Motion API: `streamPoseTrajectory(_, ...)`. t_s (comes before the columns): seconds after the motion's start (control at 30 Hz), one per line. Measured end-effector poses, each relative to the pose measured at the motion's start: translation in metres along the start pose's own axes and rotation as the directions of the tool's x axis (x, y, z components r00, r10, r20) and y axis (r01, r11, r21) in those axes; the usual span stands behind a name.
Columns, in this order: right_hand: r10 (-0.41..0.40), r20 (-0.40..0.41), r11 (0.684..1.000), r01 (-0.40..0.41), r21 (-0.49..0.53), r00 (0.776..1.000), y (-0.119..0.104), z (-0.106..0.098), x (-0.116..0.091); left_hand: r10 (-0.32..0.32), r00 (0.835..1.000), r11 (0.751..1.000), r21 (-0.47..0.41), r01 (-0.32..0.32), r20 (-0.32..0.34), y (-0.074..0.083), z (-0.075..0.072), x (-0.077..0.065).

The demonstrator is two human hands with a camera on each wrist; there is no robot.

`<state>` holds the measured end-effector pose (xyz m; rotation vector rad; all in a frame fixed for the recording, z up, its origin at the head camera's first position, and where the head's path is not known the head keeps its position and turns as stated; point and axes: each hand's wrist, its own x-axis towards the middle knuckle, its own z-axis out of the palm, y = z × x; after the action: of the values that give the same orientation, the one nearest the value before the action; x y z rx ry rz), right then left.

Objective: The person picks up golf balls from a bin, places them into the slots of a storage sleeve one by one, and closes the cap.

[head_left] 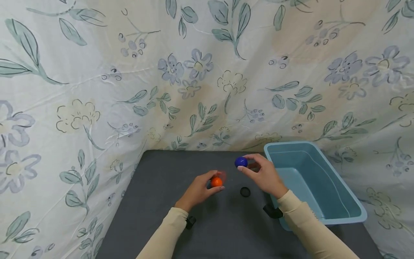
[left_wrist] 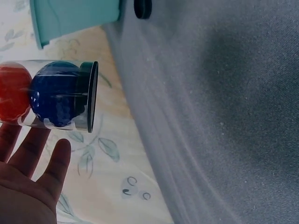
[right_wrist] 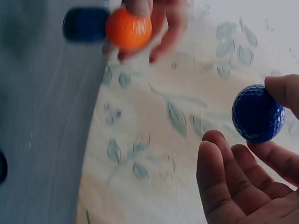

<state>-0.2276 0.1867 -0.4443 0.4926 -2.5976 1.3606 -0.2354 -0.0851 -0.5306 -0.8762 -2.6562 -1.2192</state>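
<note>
My left hand point(head_left: 198, 190) grips a clear tube point(left_wrist: 80, 125) with a dark cap on its lower end. Inside the tube, an orange golf ball point(head_left: 216, 182) sits above a blue golf ball point(left_wrist: 55, 93). Up and to the right, my right hand point(head_left: 266, 177) pinches another blue golf ball point(head_left: 241, 162) between thumb and fingers, apart from the tube. That ball's dimples show clearly in the right wrist view, where the tube is blurred. A round black lid point(head_left: 245, 191) lies on the table below the hands.
A light blue plastic bin point(head_left: 336, 176) stands at the table's right side, close by my right forearm. The dark grey cloth-covered table point(head_left: 155, 187) ends at a floral curtain point(head_left: 194, 90) behind and at the sides.
</note>
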Motion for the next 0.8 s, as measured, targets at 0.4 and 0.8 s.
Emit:
streamPoseTrajectory(0.4, -0.04, 0.086, 0.998, 0.035, 0.057, 0.995, -0.013, 0.042, -0.005, 0.029, 1.0, 0.998, -0.049, -0.029, 0.009, 0.0, 0.002, -0.001)
streamPoseTrajectory(0.8, 0.015, 0.075, 0.999, -0.019, 0.051, 0.997, -0.008, 0.044, -0.005, 0.008, 1.0, 0.999, -0.051, -0.008, -0.008, 0.002, -0.001, -0.002)
